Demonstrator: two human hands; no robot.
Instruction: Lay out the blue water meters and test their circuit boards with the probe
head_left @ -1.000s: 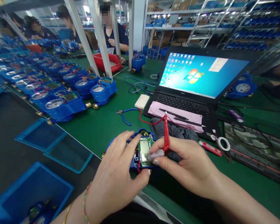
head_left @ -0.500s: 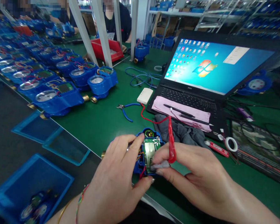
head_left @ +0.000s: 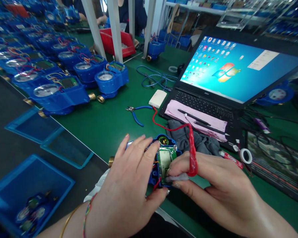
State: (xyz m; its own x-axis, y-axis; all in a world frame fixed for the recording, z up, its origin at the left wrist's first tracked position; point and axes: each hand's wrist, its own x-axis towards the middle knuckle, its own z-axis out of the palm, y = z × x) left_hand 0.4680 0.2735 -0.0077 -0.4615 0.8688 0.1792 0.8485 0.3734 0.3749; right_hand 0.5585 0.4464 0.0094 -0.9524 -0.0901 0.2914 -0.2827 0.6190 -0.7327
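A blue water meter [head_left: 164, 145] with its green circuit board [head_left: 166, 159] bared lies at the near edge of the green table [head_left: 106, 122]. My left hand [head_left: 129, 185] wraps over its left side, thumb under the near edge, fingers on top. My right hand [head_left: 213, 188] pinches a small grey-white wad [head_left: 177, 178] against the board's near end and also holds a red probe [head_left: 192, 152], whose red wire runs back toward a white box [head_left: 158, 98].
An open laptop [head_left: 228, 79] with pink paper and pens on it stands at right. Blue pliers [head_left: 136, 114], a grey cloth [head_left: 196, 140], a tape roll [head_left: 245, 155]. Rows of blue meters [head_left: 62, 89] fill the left. Blue trays [head_left: 32, 185] lie below. Other people sit at the far end.
My view has tilted down and shifted left. My left fingers have spread further over the meter's top. My right hand keeps its pinch on the wad at the board's near end.
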